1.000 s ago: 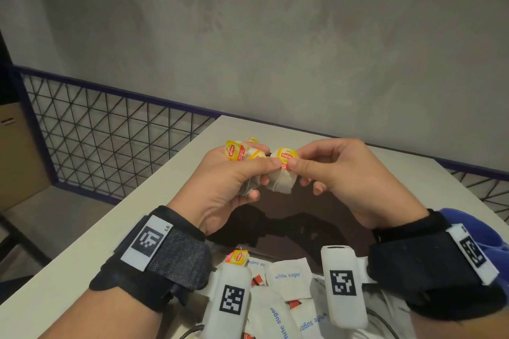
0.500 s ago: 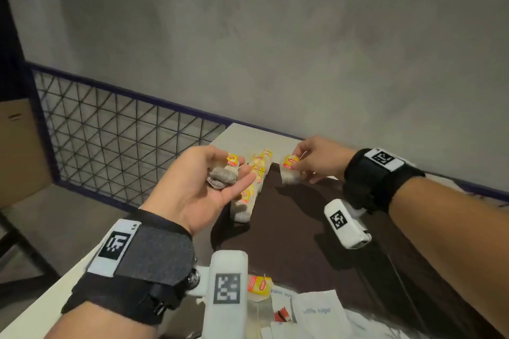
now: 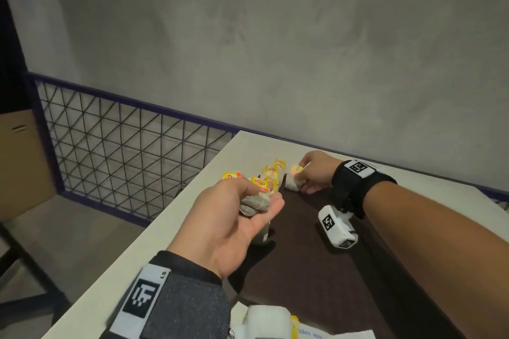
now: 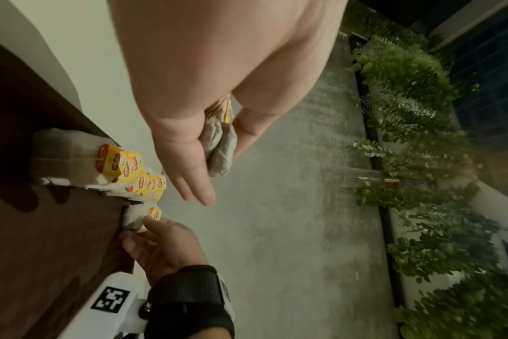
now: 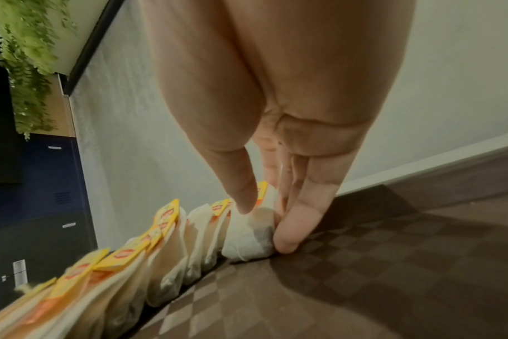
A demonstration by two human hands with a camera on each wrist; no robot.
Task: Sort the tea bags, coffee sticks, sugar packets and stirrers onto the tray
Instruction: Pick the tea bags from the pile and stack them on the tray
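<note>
Grey plaster is seen behind a pale table [image 3: 192, 217]; on it lies a dark brown tray [image 3: 316, 270], chequered in the right wrist view. At the far corner of that tray, about twelve o'clock, one tea bag [image 5: 249, 234] is pinched between thumb and fingers of the right hand [image 3: 316, 173] and is set down at the end of a standing row of tea bags [image 3: 271, 173]; a second ago the same bag was held up between both hands near the chest, so one more bag is judged to be joining the row. More tea bags [image 3: 254, 202] are gripped in the curled left hand [image 3: 234, 217], raised at eleven o'clock; these are judged next. White sugar packets [image 3: 330, 334] are glimpsed at six o'clock; a wire-mesh railing [image 3: 124, 151] runs at nine o'clock.
</note>
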